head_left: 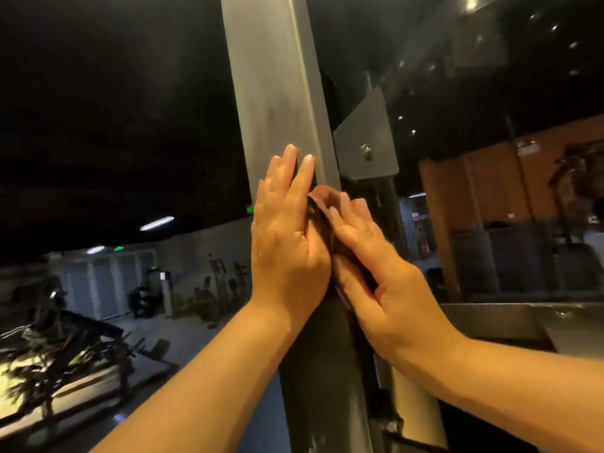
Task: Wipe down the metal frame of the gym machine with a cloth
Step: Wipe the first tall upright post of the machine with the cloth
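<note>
cloth (322, 204), brown and bunched, sat pressed against the right edge of the frame (274, 93), about halfway up the grey upright, squeezed in between both hands. right hand (376, 266) had it: fingers bent over the top of the wad, thumb tucked beneath, gripping it against the metal. left hand (287, 237) lay flat on the frame's front face, fingers straight and pointing up, holding nothing, its thumb side touching the cloth. both forearms were bare and came up from the bottom of the view. just right of the frame, above the right hand, a dark bracket (362, 125) was fixed on with a shiny bolt (366, 148) in it. the metal above the left fingertips looked streaky and dull. off to the lower left, well apart from all this, other machines (209, 289) stood on the floor in dim light, blurred, with tube lights (157, 223) glowing overhead. a wood-toned wall (490, 191) showed at right.
</note>
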`<state>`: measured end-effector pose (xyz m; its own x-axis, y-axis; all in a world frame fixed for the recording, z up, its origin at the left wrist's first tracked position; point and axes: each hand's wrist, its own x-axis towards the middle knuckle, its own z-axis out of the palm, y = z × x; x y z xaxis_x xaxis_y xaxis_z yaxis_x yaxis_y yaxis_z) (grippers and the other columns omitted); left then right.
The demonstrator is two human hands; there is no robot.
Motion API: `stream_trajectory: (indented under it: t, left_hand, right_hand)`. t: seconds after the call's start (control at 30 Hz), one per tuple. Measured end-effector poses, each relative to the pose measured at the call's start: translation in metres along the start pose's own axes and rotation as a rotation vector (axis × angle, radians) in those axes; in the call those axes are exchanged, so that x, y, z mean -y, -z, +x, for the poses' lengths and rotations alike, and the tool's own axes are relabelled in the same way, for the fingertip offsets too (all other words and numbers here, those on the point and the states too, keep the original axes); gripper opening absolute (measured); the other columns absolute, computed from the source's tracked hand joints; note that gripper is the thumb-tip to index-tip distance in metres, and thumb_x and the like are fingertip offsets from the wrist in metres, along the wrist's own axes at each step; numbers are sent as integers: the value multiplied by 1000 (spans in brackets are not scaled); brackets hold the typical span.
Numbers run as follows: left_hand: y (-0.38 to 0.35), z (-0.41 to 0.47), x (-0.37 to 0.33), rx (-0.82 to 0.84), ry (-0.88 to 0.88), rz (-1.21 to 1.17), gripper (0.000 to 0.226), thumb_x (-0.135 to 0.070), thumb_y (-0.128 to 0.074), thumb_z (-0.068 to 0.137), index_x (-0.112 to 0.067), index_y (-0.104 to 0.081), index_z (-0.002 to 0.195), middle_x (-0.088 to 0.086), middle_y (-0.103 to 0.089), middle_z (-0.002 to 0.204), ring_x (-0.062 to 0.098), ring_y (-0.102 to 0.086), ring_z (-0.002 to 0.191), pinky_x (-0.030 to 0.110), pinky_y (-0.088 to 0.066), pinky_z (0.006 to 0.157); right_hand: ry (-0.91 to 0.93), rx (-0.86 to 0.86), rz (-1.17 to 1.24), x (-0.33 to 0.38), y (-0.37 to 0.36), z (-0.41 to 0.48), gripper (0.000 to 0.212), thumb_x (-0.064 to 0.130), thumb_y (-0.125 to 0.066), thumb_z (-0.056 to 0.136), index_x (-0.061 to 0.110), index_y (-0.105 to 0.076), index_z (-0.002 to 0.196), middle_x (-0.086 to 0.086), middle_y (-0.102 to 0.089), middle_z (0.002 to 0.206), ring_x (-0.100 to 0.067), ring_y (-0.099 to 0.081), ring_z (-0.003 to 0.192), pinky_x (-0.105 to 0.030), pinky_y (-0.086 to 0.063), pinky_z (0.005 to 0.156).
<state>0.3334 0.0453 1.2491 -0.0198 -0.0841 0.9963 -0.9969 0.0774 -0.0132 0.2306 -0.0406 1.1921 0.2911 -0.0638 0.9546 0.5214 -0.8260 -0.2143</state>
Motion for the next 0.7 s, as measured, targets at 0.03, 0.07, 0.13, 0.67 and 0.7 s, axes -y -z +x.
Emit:
stream_trajectory:
  t: [0.03, 0.07, 0.13, 0.67, 0.7]
  left_hand:
    - [-1, -9, 1, 18, -30, 33, 52, -14, -42, 106, -8, -39, 158, 5, -28, 170, 17, -15, 160, 54, -17, 129]
    - [-1, -18, 1, 38, -53, 59, 53, -14, -42, 106, -7, -37, 158, 7, -26, 170, 20, -14, 161, 55, -15, 129]
    - [0, -33, 1, 66, -68, 67, 54, -9, -43, 105, -3, -36, 158, 10, -25, 170, 23, -13, 161, 56, -13, 129]
    - [2, -80, -11, 89, 35, -61, 54, 7, -42, 102, 4, -37, 155, 19, -28, 168, 32, -15, 160, 57, -11, 129]
    - [3, -83, -11, 96, 32, -60, 55, 9, -43, 101, 4, -38, 155, 19, -28, 168, 32, -15, 160, 57, -12, 129]
  right_hand:
    - [-16, 36, -3, -1, 1, -14, 61, 18, -53, 103, 36, -30, 156, 25, -20, 166, 0, -6, 155, -23, -11, 125]
    - [-38, 78, -7, -1, 3, -26, 62, 16, -54, 103, 35, -28, 157, 25, -18, 166, 0, -6, 155, -23, -11, 125]
    - [-78, 167, -25, 0, 10, -41, 65, 12, -56, 103, 31, -27, 159, 21, -17, 168, -1, -4, 156, -23, -10, 125]
    - [-167, 204, -150, 16, 9, -85, 69, -6, -56, 99, 19, -30, 158, 9, -18, 168, 0, -4, 155, -22, -8, 126]
    - [-169, 234, -170, 19, 16, -96, 70, -7, -58, 98, 19, -32, 158, 8, -19, 168, 0, -5, 155, -23, -8, 126]
